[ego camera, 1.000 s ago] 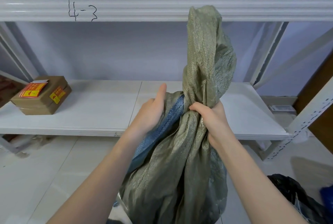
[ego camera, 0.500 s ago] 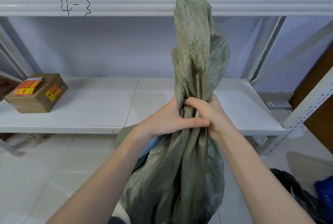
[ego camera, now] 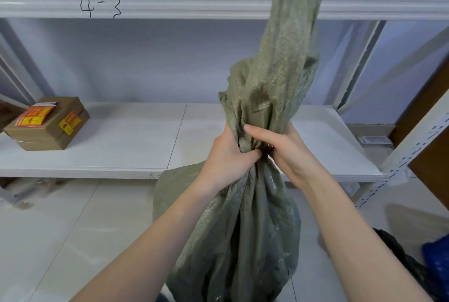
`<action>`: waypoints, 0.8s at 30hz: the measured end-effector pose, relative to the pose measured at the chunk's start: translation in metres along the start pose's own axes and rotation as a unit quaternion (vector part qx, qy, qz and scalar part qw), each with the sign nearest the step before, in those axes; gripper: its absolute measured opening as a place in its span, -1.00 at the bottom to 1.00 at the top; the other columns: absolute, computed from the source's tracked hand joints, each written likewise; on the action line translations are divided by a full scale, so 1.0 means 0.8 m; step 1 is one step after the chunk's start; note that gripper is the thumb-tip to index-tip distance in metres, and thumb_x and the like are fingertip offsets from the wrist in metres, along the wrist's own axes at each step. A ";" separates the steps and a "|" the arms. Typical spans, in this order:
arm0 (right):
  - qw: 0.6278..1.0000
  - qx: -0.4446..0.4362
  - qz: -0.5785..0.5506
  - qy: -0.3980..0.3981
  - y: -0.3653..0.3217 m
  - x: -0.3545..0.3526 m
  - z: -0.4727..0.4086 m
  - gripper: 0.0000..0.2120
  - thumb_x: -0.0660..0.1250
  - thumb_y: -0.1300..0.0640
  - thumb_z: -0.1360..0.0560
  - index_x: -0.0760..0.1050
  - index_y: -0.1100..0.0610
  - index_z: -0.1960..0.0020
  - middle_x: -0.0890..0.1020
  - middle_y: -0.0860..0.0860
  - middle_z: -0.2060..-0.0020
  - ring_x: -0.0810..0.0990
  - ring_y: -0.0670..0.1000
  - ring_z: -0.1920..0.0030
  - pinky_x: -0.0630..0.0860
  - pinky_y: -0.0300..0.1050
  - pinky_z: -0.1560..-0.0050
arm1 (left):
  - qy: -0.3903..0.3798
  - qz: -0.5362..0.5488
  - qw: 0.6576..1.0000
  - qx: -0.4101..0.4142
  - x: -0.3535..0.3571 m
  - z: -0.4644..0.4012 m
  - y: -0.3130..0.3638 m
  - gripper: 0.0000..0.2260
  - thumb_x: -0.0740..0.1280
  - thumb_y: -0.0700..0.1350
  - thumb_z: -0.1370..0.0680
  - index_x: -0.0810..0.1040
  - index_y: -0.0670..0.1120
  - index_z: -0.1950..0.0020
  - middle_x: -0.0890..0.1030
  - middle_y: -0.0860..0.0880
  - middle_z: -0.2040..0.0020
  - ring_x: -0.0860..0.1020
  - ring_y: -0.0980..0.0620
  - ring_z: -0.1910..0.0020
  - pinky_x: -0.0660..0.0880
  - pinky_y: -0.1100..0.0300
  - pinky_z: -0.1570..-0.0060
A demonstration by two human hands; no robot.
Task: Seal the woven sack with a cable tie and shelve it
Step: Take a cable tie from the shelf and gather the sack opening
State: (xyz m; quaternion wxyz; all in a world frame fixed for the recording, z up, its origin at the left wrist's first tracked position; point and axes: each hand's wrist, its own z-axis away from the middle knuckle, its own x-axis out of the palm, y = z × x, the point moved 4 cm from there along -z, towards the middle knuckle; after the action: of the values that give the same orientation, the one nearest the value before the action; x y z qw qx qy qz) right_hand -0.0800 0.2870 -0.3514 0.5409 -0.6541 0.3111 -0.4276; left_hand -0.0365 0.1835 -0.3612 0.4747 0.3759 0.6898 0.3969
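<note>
Both hands, left hand (ego camera: 228, 156) and right hand (ego camera: 286, 148), clamp the woven sack (ego camera: 245, 229) by its gathered neck, before a white shelf (ego camera: 136, 146) (cardboard box (ego camera: 46, 124) far left) over pale floor tiles (ego camera: 60, 241).

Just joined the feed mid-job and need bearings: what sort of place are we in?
Probably a stockroom or small warehouse. White metal racking bears a handwritten bay mark "4-3", a taped cardboard box sits on the lower shelf, and both hands grip a woven sack standing on the tiled floor.

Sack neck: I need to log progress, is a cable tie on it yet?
No, only the left hand and right hand grip the sack.
</note>
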 end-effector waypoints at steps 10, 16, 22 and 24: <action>0.990 0.057 0.119 0.059 0.000 -0.031 0.001 -0.42 0.54 -0.11 -0.10 0.23 0.00 0.10 0.48 0.15 -0.23 0.53 0.08 -0.23 0.43 0.16 -0.28 | 0.015 0.042 0.998 -0.048 -0.007 0.001 -0.013 -0.45 0.28 -0.20 -0.41 0.27 0.09 -0.37 0.59 0.09 -0.11 0.57 0.17 -0.07 0.52 0.16 -0.12; 0.985 0.055 0.159 0.047 0.007 -0.037 0.000 -0.48 0.52 -0.15 -0.21 0.22 0.00 0.14 0.45 0.00 0.06 0.52 0.12 -0.23 0.38 0.19 -0.31 | 0.002 0.126 0.988 -0.091 -0.006 -0.001 -0.011 -0.47 0.39 -0.34 -0.38 0.37 0.01 -0.27 0.60 0.06 -0.08 0.57 0.09 -0.09 0.50 0.19 -0.09; 0.993 0.003 0.085 0.083 0.005 -0.028 0.000 -0.73 0.21 -0.07 -0.54 0.25 0.10 0.16 0.50 0.00 0.27 0.53 0.06 0.10 0.46 0.03 -0.09 | 0.090 0.019 0.992 -0.081 -0.007 -0.002 -0.011 -0.84 0.39 -0.05 -0.41 0.55 0.08 0.02 0.64 0.06 0.10 0.60 0.04 0.08 0.54 0.07 0.06; 0.990 -0.002 0.060 0.125 0.002 -0.030 -0.002 -0.69 0.08 -0.07 -0.60 0.35 0.10 0.20 0.53 -0.03 0.33 0.54 0.07 0.13 0.46 -0.01 -0.03 | 0.108 0.020 0.991 -0.082 -0.010 -0.001 -0.011 -0.88 0.35 0.02 -0.47 0.55 0.00 0.08 0.65 0.03 0.21 0.61 0.01 0.16 0.53 0.07 0.10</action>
State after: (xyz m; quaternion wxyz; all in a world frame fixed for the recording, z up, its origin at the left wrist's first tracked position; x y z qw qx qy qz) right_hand -0.0919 0.3068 -0.3586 0.5212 -0.5768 0.4156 -0.4722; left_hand -0.0359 0.1726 -0.3663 0.4184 0.3043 0.6948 0.4996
